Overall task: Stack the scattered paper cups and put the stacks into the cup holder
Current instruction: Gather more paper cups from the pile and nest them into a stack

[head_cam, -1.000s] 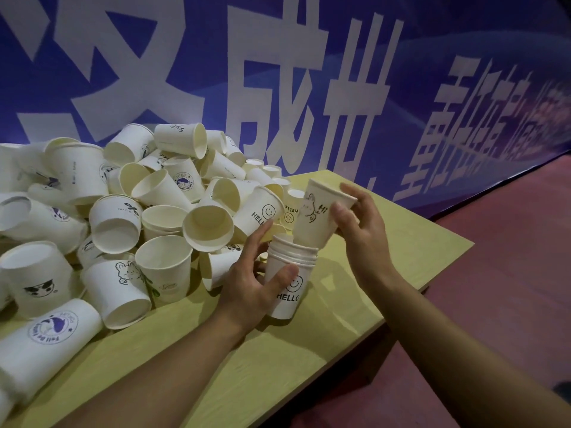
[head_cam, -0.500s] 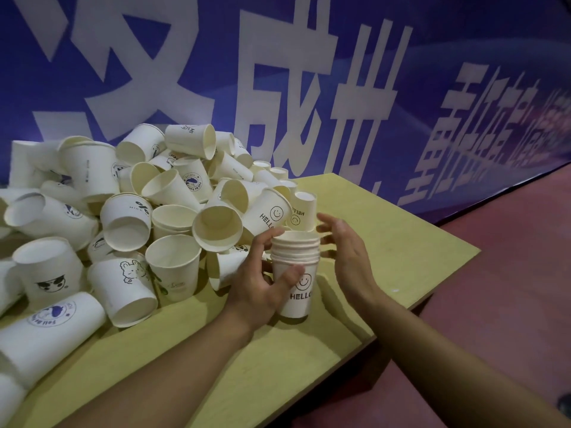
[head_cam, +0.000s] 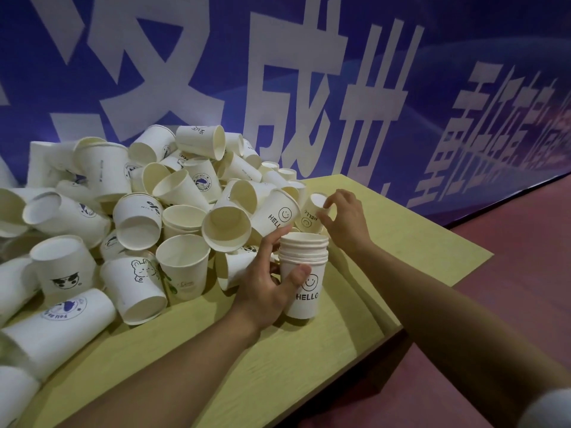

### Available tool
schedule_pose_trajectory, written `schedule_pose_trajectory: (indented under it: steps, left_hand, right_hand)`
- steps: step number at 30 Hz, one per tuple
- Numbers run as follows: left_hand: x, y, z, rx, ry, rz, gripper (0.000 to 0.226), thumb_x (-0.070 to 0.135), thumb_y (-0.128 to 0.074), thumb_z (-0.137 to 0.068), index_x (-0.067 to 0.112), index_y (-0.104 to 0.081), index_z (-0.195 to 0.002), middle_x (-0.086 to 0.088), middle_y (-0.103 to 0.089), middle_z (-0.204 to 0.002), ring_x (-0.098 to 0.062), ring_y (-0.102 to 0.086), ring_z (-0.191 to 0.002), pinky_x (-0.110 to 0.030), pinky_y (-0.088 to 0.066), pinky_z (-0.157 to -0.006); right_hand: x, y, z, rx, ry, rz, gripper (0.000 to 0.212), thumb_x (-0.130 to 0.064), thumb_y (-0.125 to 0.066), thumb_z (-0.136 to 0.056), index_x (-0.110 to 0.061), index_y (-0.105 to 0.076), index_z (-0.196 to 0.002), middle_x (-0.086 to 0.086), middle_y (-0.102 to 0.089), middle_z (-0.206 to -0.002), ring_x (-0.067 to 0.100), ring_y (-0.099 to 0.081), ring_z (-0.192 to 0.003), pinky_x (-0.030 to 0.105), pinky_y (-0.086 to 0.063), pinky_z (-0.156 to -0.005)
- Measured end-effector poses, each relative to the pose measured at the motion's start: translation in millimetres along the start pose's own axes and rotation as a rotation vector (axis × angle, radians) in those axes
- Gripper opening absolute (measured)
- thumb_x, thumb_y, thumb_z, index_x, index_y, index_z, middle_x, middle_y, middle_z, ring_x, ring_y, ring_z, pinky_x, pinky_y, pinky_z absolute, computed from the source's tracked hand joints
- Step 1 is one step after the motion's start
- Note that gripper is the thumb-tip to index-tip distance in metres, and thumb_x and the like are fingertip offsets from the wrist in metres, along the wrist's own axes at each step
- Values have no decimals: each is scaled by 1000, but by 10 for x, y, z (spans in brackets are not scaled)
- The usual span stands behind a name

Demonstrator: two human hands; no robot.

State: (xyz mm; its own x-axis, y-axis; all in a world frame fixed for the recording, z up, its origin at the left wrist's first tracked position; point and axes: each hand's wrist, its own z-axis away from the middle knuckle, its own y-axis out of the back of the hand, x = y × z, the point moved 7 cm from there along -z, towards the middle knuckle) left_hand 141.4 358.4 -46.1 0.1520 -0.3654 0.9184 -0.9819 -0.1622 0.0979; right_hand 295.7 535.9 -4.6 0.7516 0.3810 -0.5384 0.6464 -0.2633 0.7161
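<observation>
A stack of several white paper cups (head_cam: 304, 282) stands upright on the yellow-green table (head_cam: 386, 242), its lowest cup printed with a smiley and HELLO. My left hand (head_cam: 267, 279) grips this stack from the left, thumb across its front. Just behind the stack lies an upside-down HELLO cup (head_cam: 310, 213); my right hand (head_cam: 344, 219) curls round it with fingers at its base and side. A large heap of loose cups (head_cam: 173, 205) fills the table's left and back. No cup holder is in view.
A blue banner with large white characters (head_cam: 309, 88) runs along the back. The table's right edge (head_cam: 445, 291) drops to a reddish floor (head_cam: 509, 304). Bare tabletop lies in front of and right of the stack.
My right hand dropped the bunny cup into the stack a second ago, then moved up and back to the upside-down HELLO cup behind it. My left hand kept its hold on the stack.
</observation>
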Motion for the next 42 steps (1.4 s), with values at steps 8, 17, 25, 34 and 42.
schedule_pose_trajectory:
  steps: [8,17,25,34,42]
  left_hand:
    - [-10,-11,-8,-9,-12,7,68,60,-71,-75,55,-44,-137,12,-60,-135,-20,-67,-110,-52,-54,-96]
    - [50,-60,49,-72,-17,-22,85,66,-72,-72,63,-30,-146,13,-55,-143,-13,-61,-125,-47,-56,-98]
    - [138,-69,80,-86,-34,-59,100,64,-76,-68,73,-11,-144,11,-55,-136,-14,-67,-111,-43,-61,-88]
    - [321,33,213,-4,-50,-69,100,64,-74,-66,77,-5,-137,33,-45,-131,10,-62,-107,-27,-59,-83]
    - [491,378,373,34,-28,-186,68,58,-68,-76,71,-33,-133,20,-63,-127,-1,-69,-100,-26,-59,-82]
  right_hand:
    - [103,529,551,217,-197,-568,37,-18,-70,-90,-20,-46,-119,-4,-52,-117,20,-62,-106,40,-62,-82]
    - [-474,781,1125,77,-53,-844,14,-20,-65,-95,-25,-55,-104,1,-60,-116,26,-67,-102,50,-59,-84]
    - [-703,758,1191,-85,-8,-836,40,-14,-69,-91,-34,-50,-121,9,-57,-106,17,-69,-89,37,-61,-80]
    - [-845,771,1300,-91,62,-629,30,-20,-61,-96,-40,-55,-117,3,-58,-93,10,-61,-92,21,-53,-74]
    - [-935,602,1395,-155,21,-700,9,-21,-61,-96,-26,-69,-93,-13,-70,-95,9,-64,-94,34,-58,-79]
